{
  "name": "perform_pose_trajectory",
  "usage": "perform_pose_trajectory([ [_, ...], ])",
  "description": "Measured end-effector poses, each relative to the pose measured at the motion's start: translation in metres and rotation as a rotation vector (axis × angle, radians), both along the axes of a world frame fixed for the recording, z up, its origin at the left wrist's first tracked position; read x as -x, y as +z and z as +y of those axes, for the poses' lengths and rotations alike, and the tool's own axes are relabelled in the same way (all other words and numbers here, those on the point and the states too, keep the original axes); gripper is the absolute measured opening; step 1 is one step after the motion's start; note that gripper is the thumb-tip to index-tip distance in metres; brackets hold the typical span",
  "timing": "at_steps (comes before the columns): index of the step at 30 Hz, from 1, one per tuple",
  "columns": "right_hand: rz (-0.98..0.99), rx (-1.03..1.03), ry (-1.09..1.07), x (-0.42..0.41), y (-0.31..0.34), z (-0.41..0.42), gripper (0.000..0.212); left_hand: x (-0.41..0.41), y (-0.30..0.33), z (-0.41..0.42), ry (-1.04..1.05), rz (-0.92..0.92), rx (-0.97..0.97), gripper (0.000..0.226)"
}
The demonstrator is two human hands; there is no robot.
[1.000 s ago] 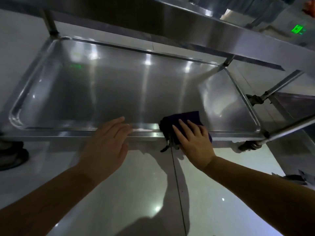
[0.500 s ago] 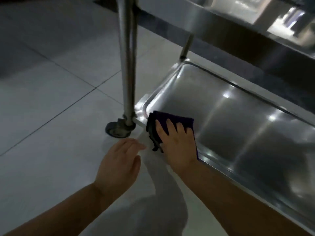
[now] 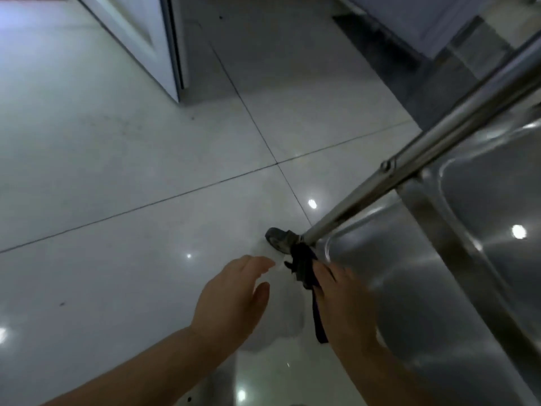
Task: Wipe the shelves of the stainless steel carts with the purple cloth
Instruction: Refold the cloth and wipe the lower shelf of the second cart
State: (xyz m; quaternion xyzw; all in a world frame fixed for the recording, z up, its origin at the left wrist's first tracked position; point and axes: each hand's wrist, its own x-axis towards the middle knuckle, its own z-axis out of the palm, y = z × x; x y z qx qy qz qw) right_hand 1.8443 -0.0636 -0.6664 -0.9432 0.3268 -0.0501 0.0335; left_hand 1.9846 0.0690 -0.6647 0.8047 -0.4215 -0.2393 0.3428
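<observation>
Right hand (image 3: 345,306) presses purple cloth (image 3: 304,268) on shelf corner (image 3: 330,247)

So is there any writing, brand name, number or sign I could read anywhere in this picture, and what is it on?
None can be read in this picture.
Cart shelf: bare steel, only light reflections.
Cart leg: no marking visible.
Purple cloth, held by the right hand: no label visible.
Floor tiles and white cabinet: plain, no text.
</observation>
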Motion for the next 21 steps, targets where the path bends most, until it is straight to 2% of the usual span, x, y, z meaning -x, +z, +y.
perform_pose_trajectory([
  [2,-0.129,0.011,0.110,-0.013,0.032,0.011,0.014,-0.013,0.035,0.001,0.084,0.029,-0.032,0.032],
  [4,-0.177,-0.023,0.167,-0.031,0.070,0.020,0.035,-0.029,0.077,0.006,0.151,0.040,-0.081,0.030],
  [6,-0.206,-0.034,0.189,-0.050,0.119,0.032,0.025,-0.045,0.124,0.010,0.190,0.088,-0.147,0.030],
  [8,-0.200,-0.082,0.197,-0.071,0.174,0.042,0.038,-0.063,0.180,0.012,0.219,0.148,-0.185,0.034],
  [11,-0.280,-0.114,0.270,-0.107,0.271,0.053,0.021,-0.093,0.273,0.013,0.348,0.268,-0.172,0.044],
  [13,-0.248,-0.129,0.274,-0.126,0.328,0.057,0.025,-0.114,0.327,0.014,0.426,0.379,-0.195,0.051],
  [15,-0.189,-0.163,0.269,-0.145,0.377,0.061,0.043,-0.134,0.372,0.014,0.438,0.505,-0.233,0.052],
  [18,-0.190,-0.188,0.320,-0.179,0.444,0.066,0.045,-0.164,0.441,0.013,0.429,0.602,-0.262,0.036],
  [21,-0.212,-0.235,0.329,-0.204,0.499,0.065,0.047,-0.191,0.503,0.009,0.437,0.547,-0.225,0.014],
])
